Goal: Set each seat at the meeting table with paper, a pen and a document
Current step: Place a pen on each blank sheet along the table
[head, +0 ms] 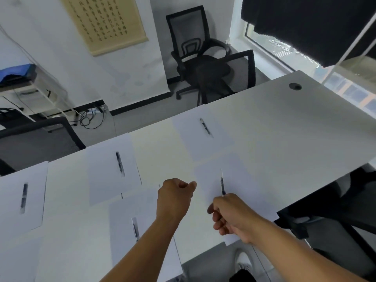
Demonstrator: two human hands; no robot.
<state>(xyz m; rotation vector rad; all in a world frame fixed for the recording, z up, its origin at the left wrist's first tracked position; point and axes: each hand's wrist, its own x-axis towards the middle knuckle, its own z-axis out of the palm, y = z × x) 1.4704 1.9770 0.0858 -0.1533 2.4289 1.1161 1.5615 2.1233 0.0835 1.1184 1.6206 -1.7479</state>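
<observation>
A dark slim ballpoint pen (223,185) is pinched at its near end by the curled fingers of the right hand (230,215), its tip pointed away over a white sheet of paper (240,180) that lies at the near right edge of the long white meeting table (284,123). Whether the pen is touching that sheet cannot be told. The left hand (175,197) is held just beside it, above the table, with its fingers curled in and nothing seen between them.

Four further places are seen laid out. A second white sheet (203,137) lies at the far edge with a dark pen (205,127) resting on it. A third white sheet (113,167) lies to its left, also at the far edge, with a dark pen (120,163) on it. A fourth white sheet (22,196) is seen at the far left, bearing a blurred dark pen (24,197). A fifth white sheet (130,231) lies at the near edge under the left forearm, with a dark pen (135,228) on it.

Beyond the table a black mesh office chair (195,49) stands by the white wall, where a beige calligraphy scroll (103,21) hangs
</observation>
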